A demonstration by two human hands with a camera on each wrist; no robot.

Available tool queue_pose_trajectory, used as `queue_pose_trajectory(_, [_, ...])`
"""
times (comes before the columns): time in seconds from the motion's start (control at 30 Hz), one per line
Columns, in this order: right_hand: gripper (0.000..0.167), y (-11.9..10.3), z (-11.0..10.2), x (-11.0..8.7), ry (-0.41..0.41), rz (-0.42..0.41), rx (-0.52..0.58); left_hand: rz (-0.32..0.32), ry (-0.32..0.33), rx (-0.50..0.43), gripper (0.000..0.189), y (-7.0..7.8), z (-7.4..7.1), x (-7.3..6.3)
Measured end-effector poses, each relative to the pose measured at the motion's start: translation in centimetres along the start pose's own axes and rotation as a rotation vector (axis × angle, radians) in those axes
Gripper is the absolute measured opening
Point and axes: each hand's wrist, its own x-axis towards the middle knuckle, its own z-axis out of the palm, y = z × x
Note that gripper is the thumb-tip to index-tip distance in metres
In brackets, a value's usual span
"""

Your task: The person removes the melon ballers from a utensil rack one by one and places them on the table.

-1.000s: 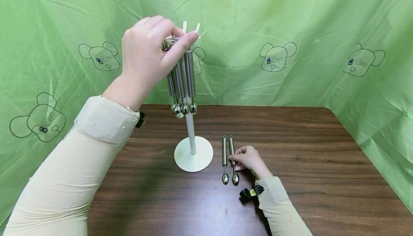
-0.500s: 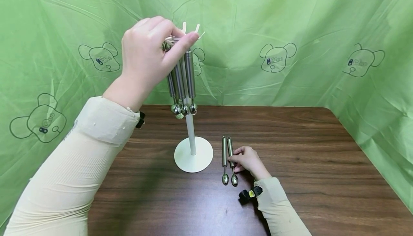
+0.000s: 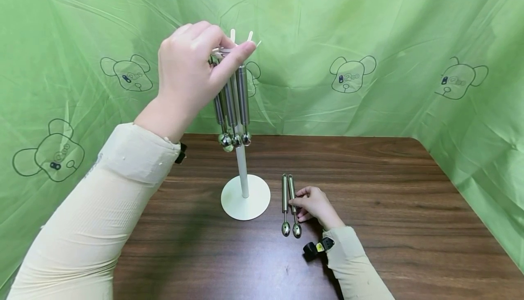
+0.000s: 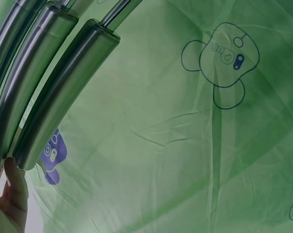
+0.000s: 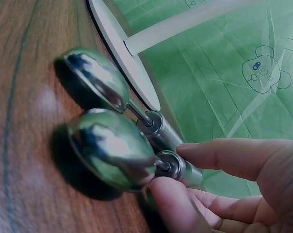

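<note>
In the head view my left hand (image 3: 192,63) grips the hook rack at the top of a white stand (image 3: 242,168). Several steel melon ballers (image 3: 243,95) hang from that rack, heads down; in the left wrist view my thumb (image 4: 15,182) lies at the upper end of a hanging handle (image 4: 64,97). Down on the table my right hand (image 3: 318,205) pinches the handle of a melon baller (image 3: 296,231) between thumb and fingers. A second melon baller (image 3: 285,228) lies just left of it, nearly parallel. Both heads lie bowl down in the right wrist view.
The stand's round white base (image 3: 233,206) rests on the brown wooden table (image 3: 389,209), left of the two lying melon ballers. A green curtain (image 3: 294,27) with printed bear heads surrounds the table at the back and sides.
My right hand has shifted its melon baller slightly left, bringing its handle top closer to the other one. My left hand and the hanging melon ballers have moved slightly right.
</note>
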Motion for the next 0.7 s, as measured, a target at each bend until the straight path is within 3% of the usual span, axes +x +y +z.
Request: queue_pose_trajectory(0.7, [0.042,-0.7,-1.1,-0.5,-0.009,-0.037,-0.001,0.002,-0.003,-0.054,0.043,-0.1,-0.1,-0.4])
